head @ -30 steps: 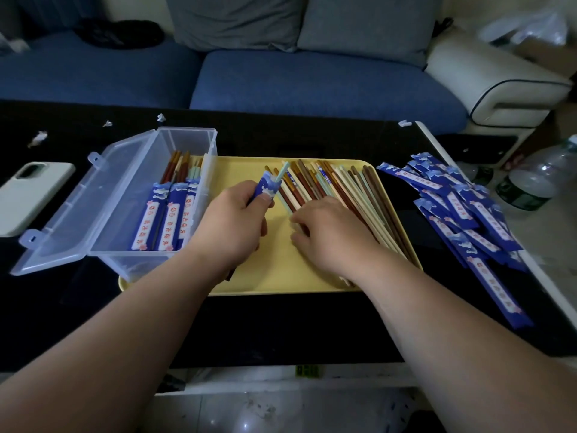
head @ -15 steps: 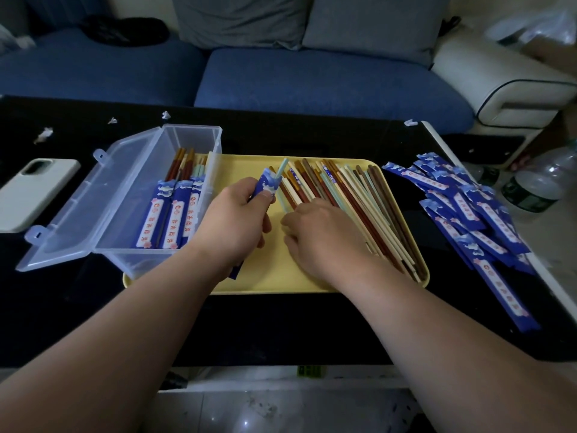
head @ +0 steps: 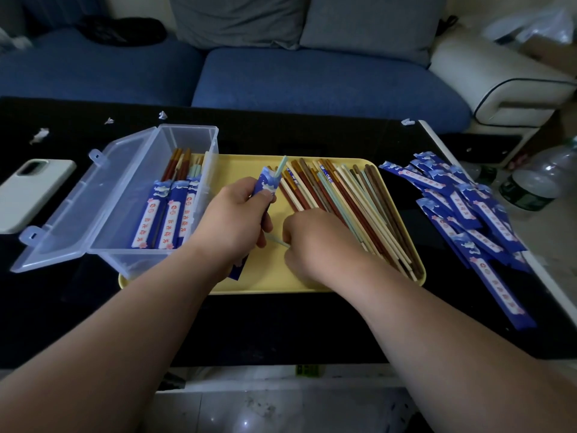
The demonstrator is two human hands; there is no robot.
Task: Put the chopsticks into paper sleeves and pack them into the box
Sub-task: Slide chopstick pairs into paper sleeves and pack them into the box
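Single head-worn view, forward and down, close over the table [head: 281, 326].

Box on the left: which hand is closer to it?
Left. The left hand, gripping a sleeve, is just right of the box; the right hand, pinching a chopstick, is farther right over the tray.

One box [head: 187, 130] holds three sleeved sets [head: 170, 214]. One tray [head: 240, 165]. One more sleeve [head: 265, 182] has one chopstick [head: 282, 164] in it. Loose chopsticks [head: 352, 198] and spare sleeves [head: 462, 207] overlap too much to count: well over ten each. One phone [head: 31, 192], one bottle [head: 537, 182].
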